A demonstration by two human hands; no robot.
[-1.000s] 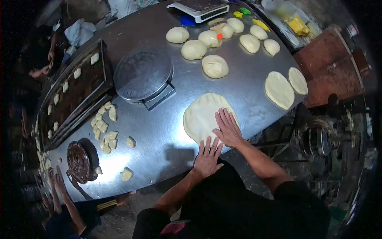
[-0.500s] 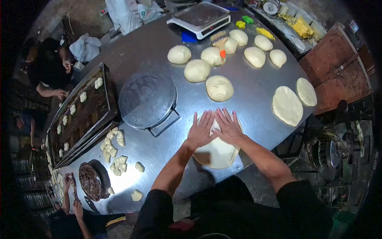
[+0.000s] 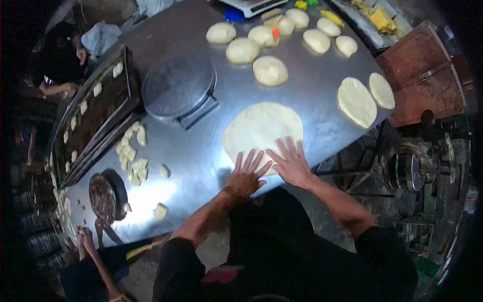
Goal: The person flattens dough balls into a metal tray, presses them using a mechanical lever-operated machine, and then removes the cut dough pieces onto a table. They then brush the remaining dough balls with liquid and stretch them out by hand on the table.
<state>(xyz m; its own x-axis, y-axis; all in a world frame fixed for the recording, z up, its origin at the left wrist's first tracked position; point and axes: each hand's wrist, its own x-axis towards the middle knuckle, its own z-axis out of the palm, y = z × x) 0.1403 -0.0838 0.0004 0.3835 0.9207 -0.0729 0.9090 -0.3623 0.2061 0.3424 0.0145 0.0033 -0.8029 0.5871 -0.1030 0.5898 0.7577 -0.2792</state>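
Note:
A flattened sheet of pale dough (image 3: 264, 123) lies on the metal table close to me. Over its near left edge, my left hand (image 3: 246, 173) rests palm down with fingers spread. My right hand (image 3: 292, 163) presses flat on the near right part, fingers also apart. Just beyond the sheet sits a rounded dough ball (image 3: 270, 70), with more balls such as a smooth dough ball (image 3: 243, 51) behind it. Two flattened dough pieces, one an oval dough disc (image 3: 357, 102), lie to the right.
To the left are a round metal plate with a handle (image 3: 178, 85), a baking tray (image 3: 95, 121) holding small dough pieces, and a round dish of dark filling (image 3: 102, 197). A scale (image 3: 251, 6) stands at the back. Co-workers' hands (image 3: 86, 239) are at lower left.
My hands have drawn back toward me, from the dough's far part to its near edge. The dough sheet now looks wider and more uncovered. The view has shifted.

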